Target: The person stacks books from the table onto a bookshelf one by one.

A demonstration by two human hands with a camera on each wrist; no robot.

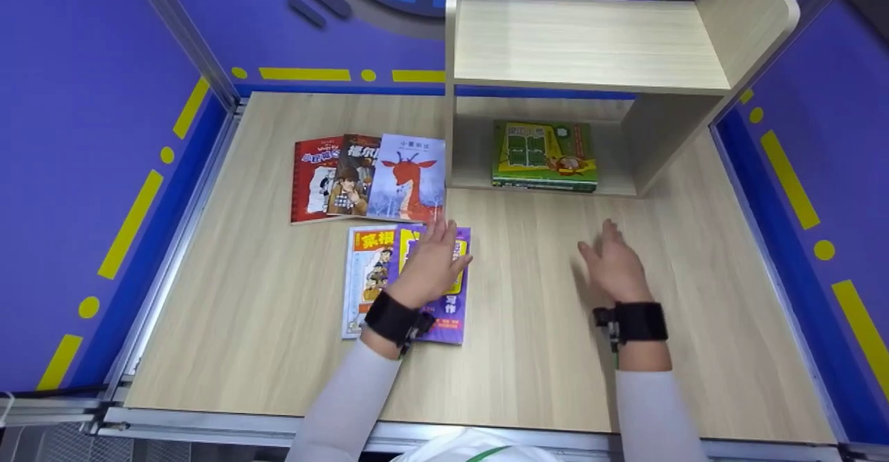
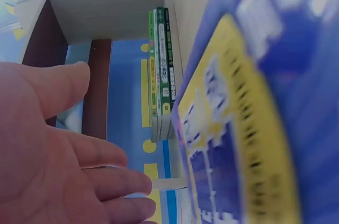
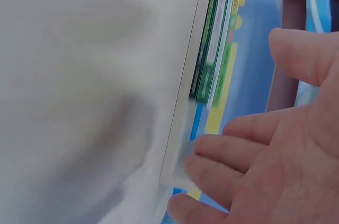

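Two hands, fingers extended, nothing held: left hand [image 1: 429,267] over purple book [image 1: 450,309] on table [image 1: 528,365], right hand [image 1: 615,267] above bare wood; pale-blue book [image 1: 367,281], partly under the purple one, could get dragged by a careless grab.

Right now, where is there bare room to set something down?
The shelf board above the green books is bare. So is the table between the purple book and the right hand, and right of that hand. It's crowded left of the shelf unit, where three books overlap, and where two more lie beneath the left hand.
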